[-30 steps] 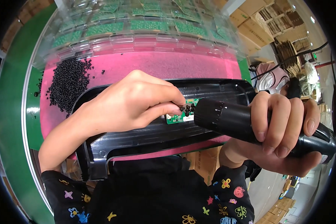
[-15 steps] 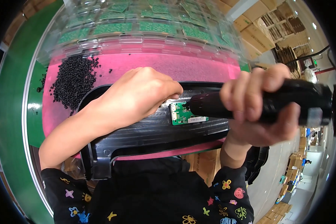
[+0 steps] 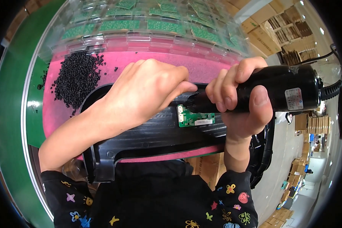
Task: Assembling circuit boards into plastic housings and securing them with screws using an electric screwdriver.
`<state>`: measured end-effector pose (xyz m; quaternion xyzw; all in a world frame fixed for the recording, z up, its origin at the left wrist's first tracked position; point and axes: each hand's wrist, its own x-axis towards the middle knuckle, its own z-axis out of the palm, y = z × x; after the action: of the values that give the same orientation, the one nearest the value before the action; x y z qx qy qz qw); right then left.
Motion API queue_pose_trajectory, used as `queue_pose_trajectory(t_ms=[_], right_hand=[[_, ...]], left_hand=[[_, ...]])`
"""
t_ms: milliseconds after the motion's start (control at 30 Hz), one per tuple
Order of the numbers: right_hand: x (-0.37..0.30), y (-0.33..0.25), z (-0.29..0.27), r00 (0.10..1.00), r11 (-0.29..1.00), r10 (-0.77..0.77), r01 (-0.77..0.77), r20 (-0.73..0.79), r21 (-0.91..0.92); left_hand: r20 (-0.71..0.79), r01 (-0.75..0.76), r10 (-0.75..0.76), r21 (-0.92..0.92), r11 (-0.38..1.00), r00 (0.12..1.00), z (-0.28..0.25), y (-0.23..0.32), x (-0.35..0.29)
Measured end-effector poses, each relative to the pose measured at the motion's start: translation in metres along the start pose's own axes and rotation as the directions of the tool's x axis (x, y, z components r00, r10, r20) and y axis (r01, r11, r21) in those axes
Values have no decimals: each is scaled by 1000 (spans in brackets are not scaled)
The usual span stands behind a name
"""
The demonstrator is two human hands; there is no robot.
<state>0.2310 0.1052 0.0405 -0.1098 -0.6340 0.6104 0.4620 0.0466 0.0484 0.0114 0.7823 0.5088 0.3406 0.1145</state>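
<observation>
My right hand [image 3: 241, 91] is wrapped round a black electric screwdriver [image 3: 279, 89] with a cable at its back end. The tool lies nearly level, its nose pointing left over a small green circuit board [image 3: 190, 119]. That board rests in a long black plastic housing [image 3: 152, 133]. My left hand [image 3: 148, 89] is closed in a pinch beside the screwdriver's nose, thumb stretched toward it. Whatever those fingers hold, if anything, is hidden. The tool's bit and part of the board's upper edge are hard to make out.
A heap of small black screws [image 3: 78, 78] lies on the pink mat [image 3: 125, 60] at the left. Clear plastic trays [image 3: 140, 38] with several green boards stand behind it. More black plastic parts [image 3: 264, 152] sit at the right, with cardboard boxes [image 3: 262, 40] beyond.
My right hand and the screwdriver have moved left and closer to my left hand. My left hand has shifted slightly right, its thumb now stretched out further. The board appears slightly further right.
</observation>
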Motion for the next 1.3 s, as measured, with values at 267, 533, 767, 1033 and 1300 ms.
queue_pose_trajectory(t_ms=[267, 533, 767, 1033, 1300], right_hand=[[11, 2, 3, 992, 993, 42, -29, 115, -115], [13, 5, 5, 989, 990, 86, -72, 120, -120], [-6, -15, -1, 988, 982, -149, 142, 46, 128], [-11, -48, -9, 951, 951, -264, 229, 161, 206], [-18, -46, -7, 960, 950, -247, 213, 130, 230]], left_hand=[[-245, -87, 100, 64, 994, 964, 4, 1, 4], [-75, -69, 71, 38, 997, 995, 1, -4, -1], [134, -171, 163, 47, 984, 977, 1, -5, -3], [60, -274, 289, -182, 944, 955, 2, -2, 3], [74, -250, 275, -247, 936, 959, 1, 0, 3]])
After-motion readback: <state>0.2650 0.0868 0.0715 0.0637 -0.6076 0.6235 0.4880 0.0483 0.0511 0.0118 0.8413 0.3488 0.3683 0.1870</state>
